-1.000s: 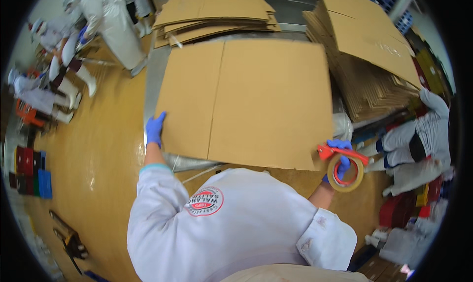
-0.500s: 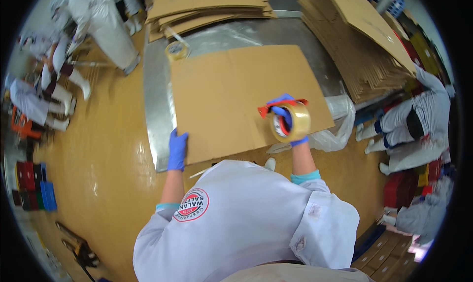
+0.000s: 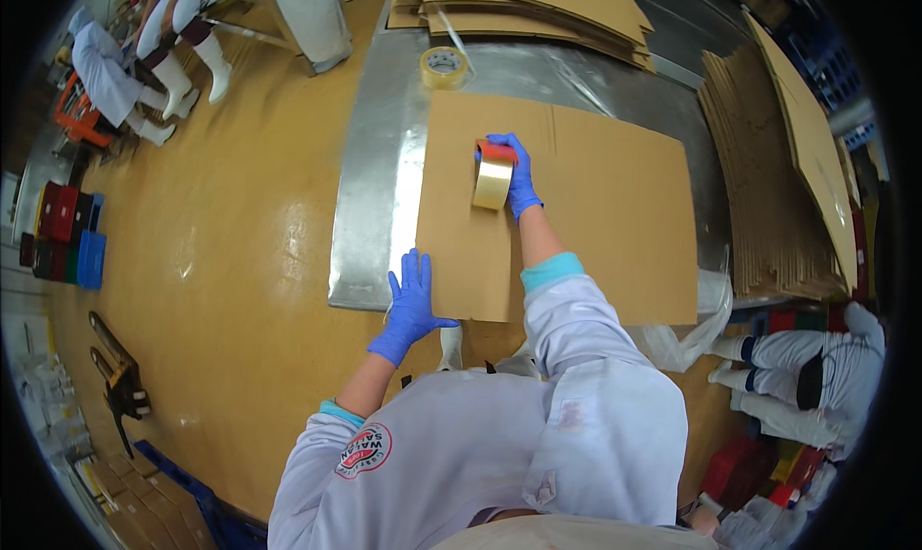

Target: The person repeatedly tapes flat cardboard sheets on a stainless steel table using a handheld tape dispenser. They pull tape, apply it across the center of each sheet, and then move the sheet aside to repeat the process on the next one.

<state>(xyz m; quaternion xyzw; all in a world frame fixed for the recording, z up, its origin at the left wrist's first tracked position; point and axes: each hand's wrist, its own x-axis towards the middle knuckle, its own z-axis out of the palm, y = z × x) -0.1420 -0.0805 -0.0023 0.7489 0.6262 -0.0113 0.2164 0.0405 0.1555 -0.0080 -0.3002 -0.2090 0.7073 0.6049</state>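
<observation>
A flat brown cardboard sheet [image 3: 615, 214], perhaps a folded carton, lies on a steel table [image 3: 376, 195] in front of me. My right hand [image 3: 520, 177], in a blue glove, grips a red tape dispenser [image 3: 494, 179] loaded with a wide roll of clear tape. It is over the left half of the cardboard; whether the tape touches it I cannot tell. Also gloved in blue, my left hand [image 3: 411, 302] has its fingers spread at the cardboard's near left corner and holds nothing.
Another tape roll [image 3: 444, 67] lies just beyond the cardboard. Flat cardboard is stacked at the back [image 3: 528, 7], and more cardboard [image 3: 768, 175] stands at the right. Clear plastic film [image 3: 687, 339] hangs off the near right edge. A pallet jack [image 3: 120, 377] and co-workers are around.
My right hand has carried the tape dispenser left and farther away across the cardboard. My left hand's fingers have spread at the near left corner. The whole view has shifted.
</observation>
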